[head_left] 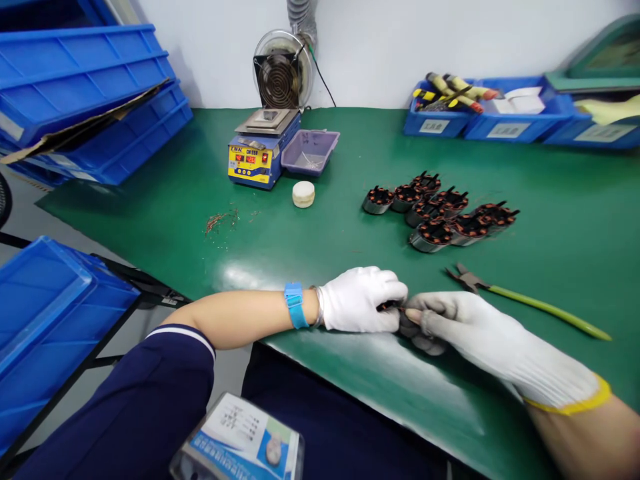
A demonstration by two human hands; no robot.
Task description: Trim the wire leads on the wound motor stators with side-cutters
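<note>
My left hand (364, 300), in a white glove with a blue strap at the wrist, is wrapped round a small dark motor stator (389, 306) near the table's front edge. Most of the stator is hidden by the fingers. Close against it, my right hand (450, 320), in a grey-stained white glove, pinches at the stator's right side, where a thin copper-coloured wire seems to show. Several black stators with copper windings (431, 235) stand beyond the hands. Pliers with green handles (540, 308) lie right of them, jaws apart.
A blue and yellow soldering pot (255, 160), a purple tray (310, 152) and a round white container (303, 194) stand at the back. Wire scraps (215, 223) lie nearer. Blue tool bins (440, 124) line the back right; blue crates (90, 87) are stacked left.
</note>
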